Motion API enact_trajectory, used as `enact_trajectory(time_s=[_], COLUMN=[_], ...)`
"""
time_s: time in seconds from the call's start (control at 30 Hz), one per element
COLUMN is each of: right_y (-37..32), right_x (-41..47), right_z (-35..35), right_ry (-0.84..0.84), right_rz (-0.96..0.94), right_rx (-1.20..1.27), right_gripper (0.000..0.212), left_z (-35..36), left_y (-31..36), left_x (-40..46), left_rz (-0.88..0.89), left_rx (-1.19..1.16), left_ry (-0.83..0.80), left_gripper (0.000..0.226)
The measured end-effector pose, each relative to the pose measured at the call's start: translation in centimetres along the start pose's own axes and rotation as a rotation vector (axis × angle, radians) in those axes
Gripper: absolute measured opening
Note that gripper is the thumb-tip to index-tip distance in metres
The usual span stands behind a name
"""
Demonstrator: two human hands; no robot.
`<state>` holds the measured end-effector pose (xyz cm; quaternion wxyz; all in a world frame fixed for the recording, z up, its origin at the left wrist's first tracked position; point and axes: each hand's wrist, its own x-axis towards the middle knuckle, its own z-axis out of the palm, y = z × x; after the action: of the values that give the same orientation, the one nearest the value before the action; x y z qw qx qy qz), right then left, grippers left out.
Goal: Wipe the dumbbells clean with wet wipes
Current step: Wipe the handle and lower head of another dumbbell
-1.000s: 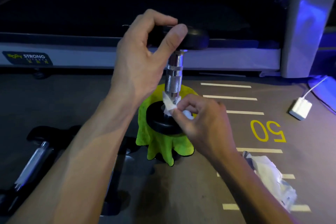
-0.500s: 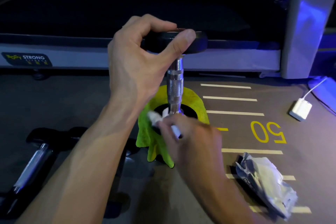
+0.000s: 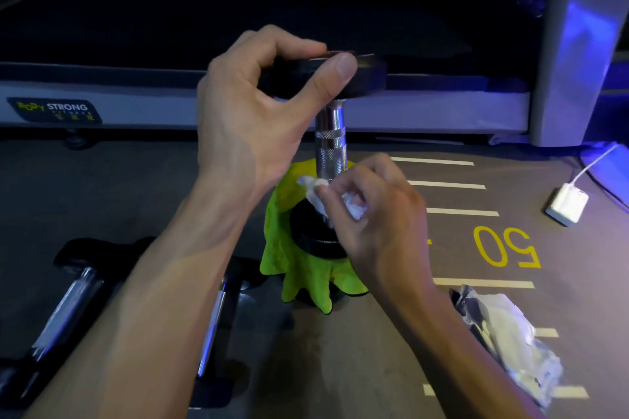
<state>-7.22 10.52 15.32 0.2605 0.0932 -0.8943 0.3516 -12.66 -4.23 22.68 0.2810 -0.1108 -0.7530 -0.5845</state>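
Upright dumbbell [image 3: 330, 143] top plate gripped by left hand [image 3: 258, 119]; below, wet wipe [image 3: 318, 196] pinched against handle base by right hand [image 3: 377, 214].

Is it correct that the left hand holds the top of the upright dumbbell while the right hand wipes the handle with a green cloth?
Not quite. In the head view the right hand wipes with a white wet wipe; the green cloth lies under the dumbbell. The left hand does hold the top.

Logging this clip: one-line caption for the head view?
Left hand steadies upright dumbbell on green cloth; right hand rubs wipe at handle base.
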Motion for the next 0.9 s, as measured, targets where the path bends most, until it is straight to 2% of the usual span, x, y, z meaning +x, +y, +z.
enact_trajectory(time_s=[0.1,0.23,0.3,0.4,0.53,0.57,0.73,0.83,0.9], right_y=[0.8,3.2,3.2,1.4,0.8,0.9,1.6,1.1,1.0], right_x=[-0.8,-0.8,-0.5,-1.8,-4.1,-3.7,-0.3,-1.8,-2.8], right_z=[-0.6,-1.4,-1.2,-0.7,-0.8,-0.7,0.3,0.1,-0.4], right_ry=[-0.026,-0.05,-0.057,-0.119,-0.106,-0.114,-0.172,-0.242,-0.251], right_rz=[0.071,0.314,0.368,0.349,0.207,0.211,0.358,0.317,0.253], right_rx=[0.097,0.243,0.406,0.531,0.244,0.255,0.608,0.567,0.45], right_gripper=[0.017,0.012,0.009,0.008,0.011,0.011,0.011,0.003,0.011], left_z=[-0.4,-1.2,-1.0,-0.6,-0.6,-0.5,-0.3,-0.6,-0.4], left_y=[-0.1,-0.3,-0.3,-0.2,-0.4,-0.4,-0.5,-0.8,-0.7], left_x=[0.2,0.4,0.2,-0.2,-0.3,-0.3,-0.3,-0.1,-0.3], left_rz=[0.0,0.033,0.058,0.075,0.07,0.07,0.087,0.093,0.096], left_rx=[-0.029,-0.12,-0.152,-0.161,-0.141,-0.143,-0.134,-0.152,-0.165], left_ry=[-0.045,-0.208,-0.271,-0.264,-0.22,-0.211,-0.207,-0.203,-0.205], left_gripper=[0.023,0.017,0.015,0.014,0.014,0.015,0.012,0.014,0.013])
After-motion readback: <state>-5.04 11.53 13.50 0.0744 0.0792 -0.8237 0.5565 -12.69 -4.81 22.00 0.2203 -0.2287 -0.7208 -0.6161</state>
